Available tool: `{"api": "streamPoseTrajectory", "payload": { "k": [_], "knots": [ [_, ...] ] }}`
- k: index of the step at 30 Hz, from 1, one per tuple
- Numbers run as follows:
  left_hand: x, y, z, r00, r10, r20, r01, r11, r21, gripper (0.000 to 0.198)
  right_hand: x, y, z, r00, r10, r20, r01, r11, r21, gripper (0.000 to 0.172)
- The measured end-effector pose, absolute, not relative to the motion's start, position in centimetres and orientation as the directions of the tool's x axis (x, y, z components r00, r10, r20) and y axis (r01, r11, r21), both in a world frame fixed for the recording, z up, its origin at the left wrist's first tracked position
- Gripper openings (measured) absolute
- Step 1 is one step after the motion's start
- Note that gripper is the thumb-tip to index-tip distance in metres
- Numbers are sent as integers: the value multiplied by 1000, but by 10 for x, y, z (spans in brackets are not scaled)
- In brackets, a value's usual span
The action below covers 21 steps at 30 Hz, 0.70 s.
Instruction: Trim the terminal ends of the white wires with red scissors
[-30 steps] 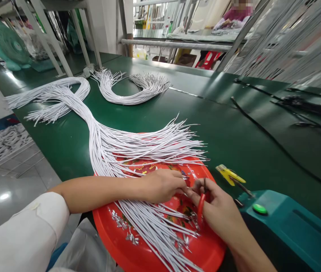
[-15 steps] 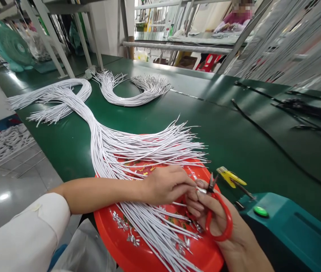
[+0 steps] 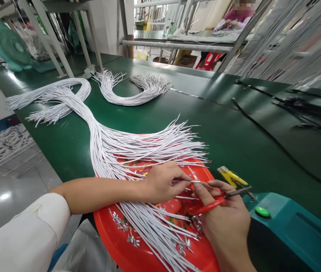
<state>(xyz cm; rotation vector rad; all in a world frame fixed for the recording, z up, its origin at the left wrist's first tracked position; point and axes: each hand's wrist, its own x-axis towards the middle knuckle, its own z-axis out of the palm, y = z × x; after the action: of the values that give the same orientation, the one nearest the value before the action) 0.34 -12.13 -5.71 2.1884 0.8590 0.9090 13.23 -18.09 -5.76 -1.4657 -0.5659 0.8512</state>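
Note:
My left hand pinches the end of a thin piece, perhaps a wire, above a red tray. Fingertips nearly meet those of my right hand, which holds red-handled scissors with the blades pointing right. A small silvery piece sits between the two hands, at my right thumb and finger. White wires lie across the tray in two fans, one behind my left forearm and one in front. Small silvery bits are scattered on the tray.
A teal machine with a green button stands at right, beside a yellow tool. Two more wire bundles lie farther back. Black cables are at right. A person sits beyond the rack.
My right hand has turned, swinging the scissors from upright blades to blades pointing right. My left fingers have drawn slightly left, and the silvery piece now shows between both hands.

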Motion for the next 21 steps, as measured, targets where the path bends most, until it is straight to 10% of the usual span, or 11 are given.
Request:
{"api": "streamPoseTrajectory", "payload": {
  "k": [13,21],
  "knots": [
    [0,-122,-62,749,593,296,428,-774,467,25,129,-189,-54,626,779,-8,94,-86,-992,41],
    [5,-117,-59,542,812,215,380,-465,799,14,144,-180,-68,663,738,-123,-94,-80,-992,40]
  ]
}}
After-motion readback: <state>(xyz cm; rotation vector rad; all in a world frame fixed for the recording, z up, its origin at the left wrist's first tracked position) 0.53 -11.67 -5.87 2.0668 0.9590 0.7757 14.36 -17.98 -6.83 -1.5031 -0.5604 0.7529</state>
